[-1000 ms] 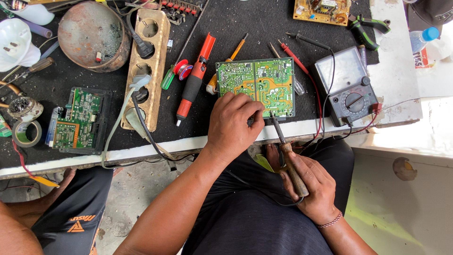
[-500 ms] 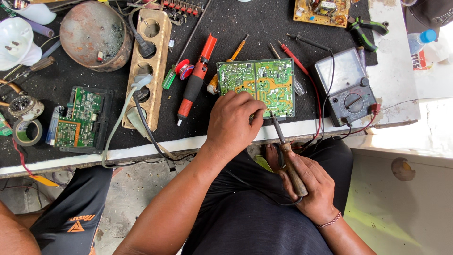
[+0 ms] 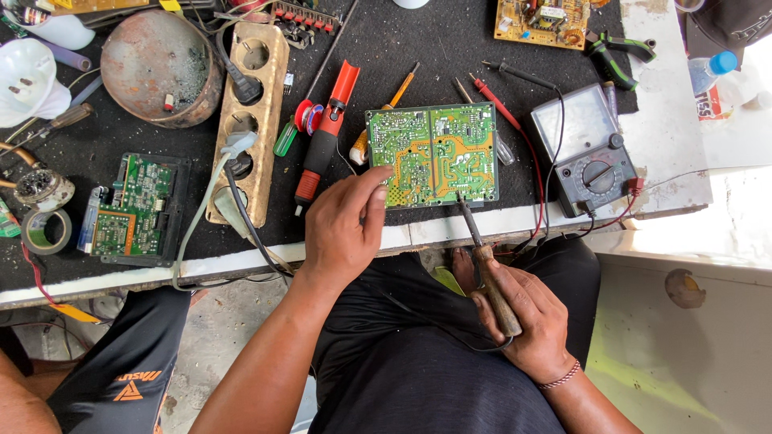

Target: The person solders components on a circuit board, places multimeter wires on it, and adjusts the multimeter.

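Circuit board (image 3: 433,155), at left hand (image 3: 344,229) fingertips: green, orange-yellow traces. Soldering iron (image 3: 485,269), within right hand (image 3: 524,320) fingers: brown wooden handle. Desoldering pump (image 3: 326,141), beyond left fingers: red, black. Multimeter (image 3: 585,153): grey.

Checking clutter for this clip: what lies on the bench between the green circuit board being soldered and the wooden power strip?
In the head view, a red-and-black tool and a yellow-handled screwdriver lie between circuit board and power strip.

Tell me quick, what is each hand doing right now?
Left hand: open, fingertips resting on the green circuit board.
Right hand: closed around the soldering iron, tip at the board's edge.
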